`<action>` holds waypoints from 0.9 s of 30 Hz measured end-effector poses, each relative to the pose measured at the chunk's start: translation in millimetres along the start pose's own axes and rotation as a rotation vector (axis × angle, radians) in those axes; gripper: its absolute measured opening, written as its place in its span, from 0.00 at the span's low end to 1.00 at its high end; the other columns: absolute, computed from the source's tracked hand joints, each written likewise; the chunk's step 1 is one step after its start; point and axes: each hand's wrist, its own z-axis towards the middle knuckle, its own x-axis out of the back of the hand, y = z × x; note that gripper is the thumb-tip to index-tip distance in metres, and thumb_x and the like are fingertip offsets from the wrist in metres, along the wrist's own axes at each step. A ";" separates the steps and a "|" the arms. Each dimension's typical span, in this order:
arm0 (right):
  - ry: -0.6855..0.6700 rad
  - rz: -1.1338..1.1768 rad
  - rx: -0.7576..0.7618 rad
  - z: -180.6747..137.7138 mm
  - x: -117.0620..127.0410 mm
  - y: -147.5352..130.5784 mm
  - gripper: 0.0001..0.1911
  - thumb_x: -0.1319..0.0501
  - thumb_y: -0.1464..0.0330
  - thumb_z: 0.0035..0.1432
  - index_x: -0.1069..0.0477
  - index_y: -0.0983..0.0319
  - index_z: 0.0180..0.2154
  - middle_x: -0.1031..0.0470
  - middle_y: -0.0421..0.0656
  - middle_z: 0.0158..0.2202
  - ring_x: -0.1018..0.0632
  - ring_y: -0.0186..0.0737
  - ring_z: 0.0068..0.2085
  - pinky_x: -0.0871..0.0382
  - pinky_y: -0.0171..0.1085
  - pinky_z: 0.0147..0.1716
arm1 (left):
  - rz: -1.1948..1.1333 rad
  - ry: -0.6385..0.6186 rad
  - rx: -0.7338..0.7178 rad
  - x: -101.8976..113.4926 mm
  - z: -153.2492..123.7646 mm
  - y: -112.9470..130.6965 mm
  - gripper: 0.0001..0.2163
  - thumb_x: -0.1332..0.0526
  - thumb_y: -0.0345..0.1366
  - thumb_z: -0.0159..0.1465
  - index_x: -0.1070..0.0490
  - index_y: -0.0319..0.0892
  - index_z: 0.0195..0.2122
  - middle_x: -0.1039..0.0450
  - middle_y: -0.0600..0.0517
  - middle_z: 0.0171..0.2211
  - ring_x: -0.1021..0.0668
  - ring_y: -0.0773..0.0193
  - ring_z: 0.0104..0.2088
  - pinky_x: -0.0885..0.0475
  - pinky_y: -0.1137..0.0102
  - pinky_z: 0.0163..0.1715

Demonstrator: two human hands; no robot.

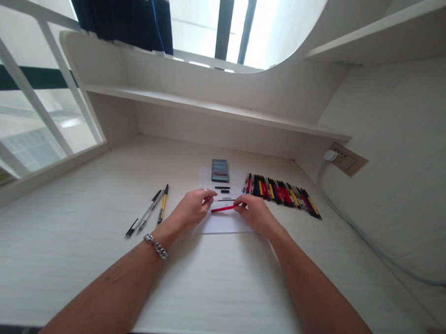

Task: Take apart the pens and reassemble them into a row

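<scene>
My right hand (253,212) pinches the right end of a red pen barrel (223,209), which slants just above or on a white sheet of paper (226,227). To its left is my left hand (193,205), thumb and forefinger slightly apart near the barrel's other end, with nothing visible between them. Beyond the fingers, a black pen part (222,187) and a shorter black piece (225,191) lie on the paper. A thin dark refill-like stick (226,200) rests between the hands, partly covered by the right fingers.
A phone-like device (220,171) lies at the sheet's far edge. Several red, yellow, black and blue pens (281,193) form a row at right. A yellow pen (162,204) and clear pens (149,210) lie at left. A cable (339,216) runs from the wall socket (347,158).
</scene>
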 end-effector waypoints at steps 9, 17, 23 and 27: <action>0.155 0.314 0.126 -4.6 -3.1 -30.9 0.09 0.41 0.72 0.56 0.27 0.58 0.40 0.24 0.42 0.39 0.25 0.36 0.38 0.32 0.33 0.36 | -0.205 -0.146 -0.076 -0.4 -7.4 20.9 0.14 0.44 0.41 0.63 0.26 0.43 0.46 0.22 0.51 0.35 0.23 0.65 0.33 0.30 0.72 0.35; 0.073 -0.116 -0.118 9.4 -26.0 -11.1 0.08 0.41 0.69 0.56 0.24 0.61 0.37 0.24 0.46 0.36 0.26 0.39 0.38 0.37 0.36 0.40 | -0.310 0.029 -0.036 2.5 -4.4 15.7 0.12 0.42 0.42 0.62 0.26 0.40 0.39 0.22 0.49 0.35 0.22 0.64 0.34 0.29 0.71 0.36; 0.031 -0.267 -0.152 13.6 -34.7 -14.7 0.10 0.43 0.63 0.58 0.25 0.59 0.36 0.26 0.46 0.37 0.27 0.40 0.37 0.39 0.35 0.35 | -0.350 0.034 -0.043 0.3 -3.1 12.5 0.12 0.41 0.43 0.61 0.25 0.40 0.39 0.22 0.49 0.35 0.22 0.63 0.34 0.28 0.71 0.37; 0.026 -0.230 -0.133 12.0 -33.6 -12.7 0.07 0.43 0.68 0.57 0.26 0.60 0.32 0.26 0.45 0.36 0.27 0.39 0.37 0.40 0.35 0.35 | -0.354 0.007 -0.051 -1.7 -2.7 10.8 0.13 0.43 0.43 0.62 0.25 0.40 0.38 0.22 0.49 0.34 0.22 0.64 0.33 0.29 0.72 0.35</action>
